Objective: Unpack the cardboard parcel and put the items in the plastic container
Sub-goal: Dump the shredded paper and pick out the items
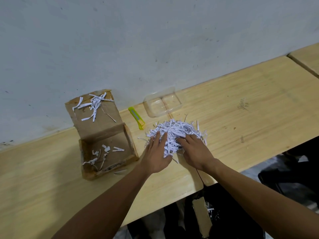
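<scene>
Two hands on one heap of shredded paper (176, 133): left hand (158, 155) and right hand (196, 152) both lie flat with fingers spread, pressing its near side and gripping nothing. One cardboard parcel (105, 152) sits open at left, flap up against the wall, a few strips inside; whatever the heap covers is hidden. One clear plastic container (163, 105) stands empty behind the heap, and one yellow cutter (136, 118) between them lies with its long axis running away towards the wall.

A pale wooden table (241, 100) set against a grey wall carries an open cardboard parcel (107, 152) at left, a yellow-green box cutter (136, 120), a clear plastic container (162, 105), and a heap of shredded white paper (176, 133) beside them.
</scene>
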`<state>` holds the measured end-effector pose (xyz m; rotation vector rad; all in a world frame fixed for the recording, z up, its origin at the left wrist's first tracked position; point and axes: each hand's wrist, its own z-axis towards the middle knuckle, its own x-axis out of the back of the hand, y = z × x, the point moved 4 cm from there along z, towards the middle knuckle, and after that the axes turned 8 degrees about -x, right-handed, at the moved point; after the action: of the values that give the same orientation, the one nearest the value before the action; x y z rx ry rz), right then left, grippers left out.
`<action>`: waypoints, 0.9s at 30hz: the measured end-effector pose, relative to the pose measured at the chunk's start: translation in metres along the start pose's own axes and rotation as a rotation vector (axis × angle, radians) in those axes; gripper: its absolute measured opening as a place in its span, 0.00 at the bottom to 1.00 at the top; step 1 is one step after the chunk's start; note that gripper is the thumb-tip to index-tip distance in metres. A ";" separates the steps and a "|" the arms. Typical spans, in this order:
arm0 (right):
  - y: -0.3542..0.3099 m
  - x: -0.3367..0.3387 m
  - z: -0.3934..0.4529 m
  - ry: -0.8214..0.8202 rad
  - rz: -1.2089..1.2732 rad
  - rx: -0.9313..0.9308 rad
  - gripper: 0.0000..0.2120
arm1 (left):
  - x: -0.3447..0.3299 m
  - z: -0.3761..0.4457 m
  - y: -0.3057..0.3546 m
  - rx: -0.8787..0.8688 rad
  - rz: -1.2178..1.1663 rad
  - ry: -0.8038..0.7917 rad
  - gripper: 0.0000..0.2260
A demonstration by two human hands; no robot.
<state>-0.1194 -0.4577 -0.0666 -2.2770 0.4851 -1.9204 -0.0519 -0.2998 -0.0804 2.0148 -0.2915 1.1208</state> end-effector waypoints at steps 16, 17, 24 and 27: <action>0.014 0.008 0.001 0.013 -0.020 -0.008 0.21 | 0.013 0.007 -0.003 -0.057 0.143 0.343 0.22; 0.018 0.008 -0.001 0.015 -0.038 -0.012 0.19 | 0.013 0.007 -0.005 -0.062 0.145 0.332 0.21; 0.019 0.024 -0.001 0.133 0.038 -0.011 0.22 | 0.029 -0.003 0.011 -0.184 0.232 0.518 0.10; -0.001 0.023 0.008 0.096 0.073 0.119 0.24 | 0.021 0.000 0.013 -0.209 0.302 0.410 0.13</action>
<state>-0.1086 -0.4653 -0.0460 -2.0742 0.4453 -1.9739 -0.0470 -0.3051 -0.0569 1.5479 -0.4878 1.5885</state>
